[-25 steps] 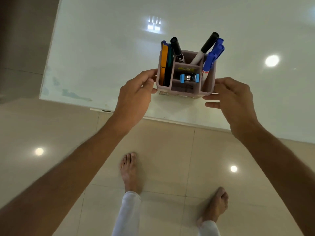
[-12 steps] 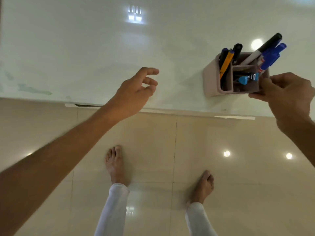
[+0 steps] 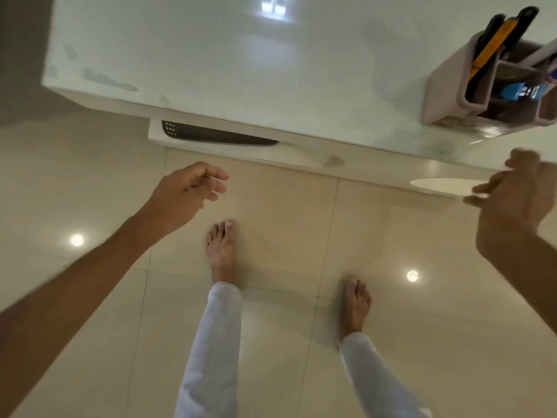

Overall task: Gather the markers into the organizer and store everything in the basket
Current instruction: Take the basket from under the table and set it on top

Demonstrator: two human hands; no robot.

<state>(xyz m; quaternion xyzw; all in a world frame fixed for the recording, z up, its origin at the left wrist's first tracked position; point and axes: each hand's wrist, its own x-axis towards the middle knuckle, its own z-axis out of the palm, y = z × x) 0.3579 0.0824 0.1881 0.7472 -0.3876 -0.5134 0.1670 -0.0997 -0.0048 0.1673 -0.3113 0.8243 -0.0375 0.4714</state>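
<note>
A pinkish-grey organizer (image 3: 446, 89) stands on the white table near its front edge, at the far right of the view and partly cut off. Black and orange markers (image 3: 494, 43) stick up from its left compartment, and a small blue item (image 3: 520, 91) lies in a middle one. My right hand (image 3: 512, 203) hovers below the table edge, apart from the organizer, with fingers loosely curled and nothing in them. Over the floor at the left, my left hand (image 3: 187, 194) is also empty and relaxed. No basket is in view.
The glossy white table (image 3: 241, 64) fills the top, with a dark perforated piece (image 3: 217, 135) under its front edge. Beige floor tiles (image 3: 286, 236) lie below, where my bare feet and white trouser legs stand.
My right hand has let go of the organizer and dropped below the table edge. My left hand has come down off the table. The view has shifted left, so the organizer sits at the far right.
</note>
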